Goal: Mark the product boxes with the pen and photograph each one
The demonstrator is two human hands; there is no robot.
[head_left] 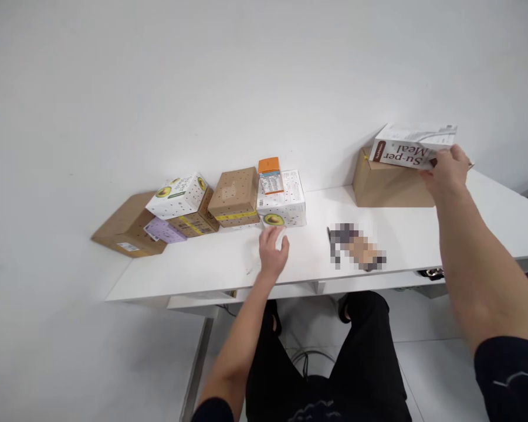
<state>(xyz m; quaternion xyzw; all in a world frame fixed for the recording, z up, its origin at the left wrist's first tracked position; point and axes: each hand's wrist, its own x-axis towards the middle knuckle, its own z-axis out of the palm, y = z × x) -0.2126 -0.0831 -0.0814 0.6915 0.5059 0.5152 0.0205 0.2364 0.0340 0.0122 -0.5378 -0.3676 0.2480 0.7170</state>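
My right hand (447,171) grips the near right corner of a white carton (400,149) printed "Su-per Meal", its lettering upside down to me. The carton is over a plain brown cardboard box (393,186); whether its weight rests there I cannot tell. My left hand (273,253) is over the desk, fingers apart and holding nothing. Its fingertips are just in front of a white dotted box with an avocado picture (293,205); whether they touch it I cannot tell. On that white box stands a small orange and white box (271,176).
Left of these are a brown dotted box (235,190), a white avocado box (178,196) atop another brown box (198,221), a purple box (167,230) and a large brown box (129,225). A pixelated object (358,246) lies on the white desk (211,264) against the wall.
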